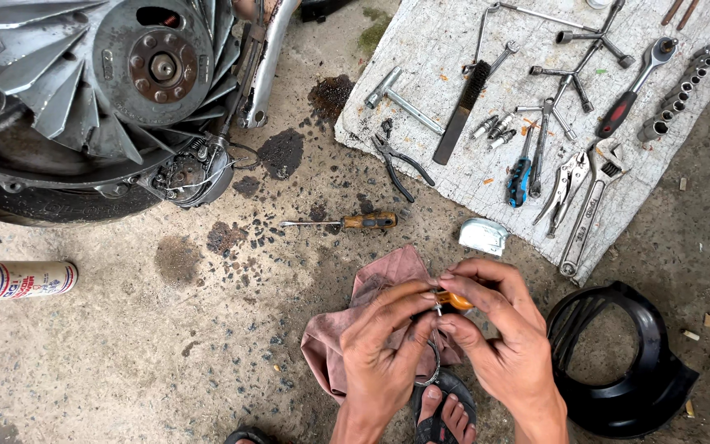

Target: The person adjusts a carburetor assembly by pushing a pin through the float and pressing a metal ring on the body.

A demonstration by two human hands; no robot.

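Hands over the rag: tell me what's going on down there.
A person crouches on the stained concrete floor. The left hand and right hand meet over a pink rag, pinching a small orange-handled tool against a small metal ring-shaped part. A screwdriver lies just beyond. Wrenches and pliers sit on a white mat, beside an engine cooling fan and a black plastic cover.

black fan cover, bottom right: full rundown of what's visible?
The black fan cover is a rounded, shroud-like shell, seemingly plastic, lying open side up on the concrete floor beside the right hand. A round opening with curved ribs shows inside; the rim flares into a flat lip at lower right. It looks dusty but intact. Nothing touches it except the floor; the tool mat lies just above it.
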